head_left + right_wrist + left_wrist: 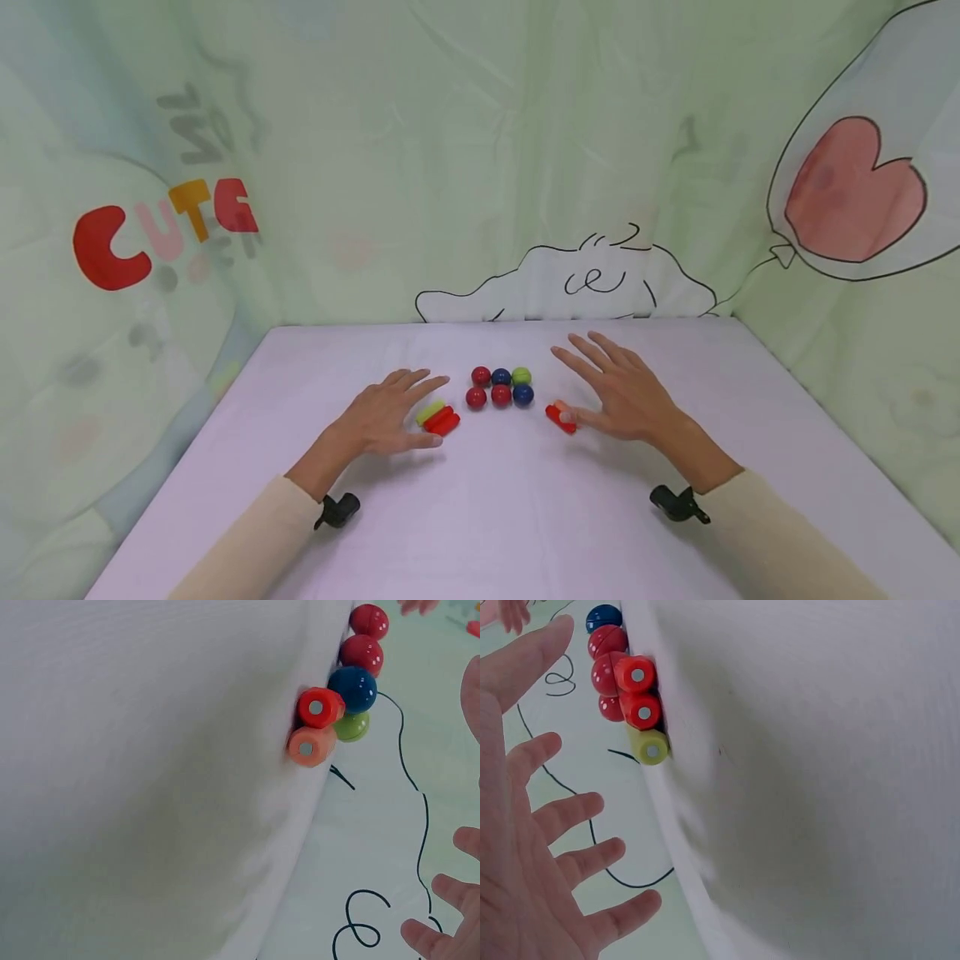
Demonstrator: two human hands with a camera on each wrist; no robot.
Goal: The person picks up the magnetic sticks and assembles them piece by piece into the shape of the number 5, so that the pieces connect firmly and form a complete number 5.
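Observation:
My left hand (381,418) hovers with spread fingers beside a yellow-green rod (430,413) and two red rods (442,422). Silvery discs, apparently magnets, show in the rod ends in the left wrist view. On the other side, my right hand (632,395) is spread over a red rod (559,419) and a salmon rod (309,746), which the thumb partly hides in the head view. Between the hands, several shiny balls sit in two rows. The back row has a red, a blue and a green ball (521,377); the front has two red balls (501,395) and a blue ball (522,395). Neither hand holds anything.
A pale lilac cloth covers the table (495,517). Printed curtains (360,167) stand behind it and along both sides. Each wrist bears a small black camera, one at the left cuff (340,510) and another at the right cuff (675,503).

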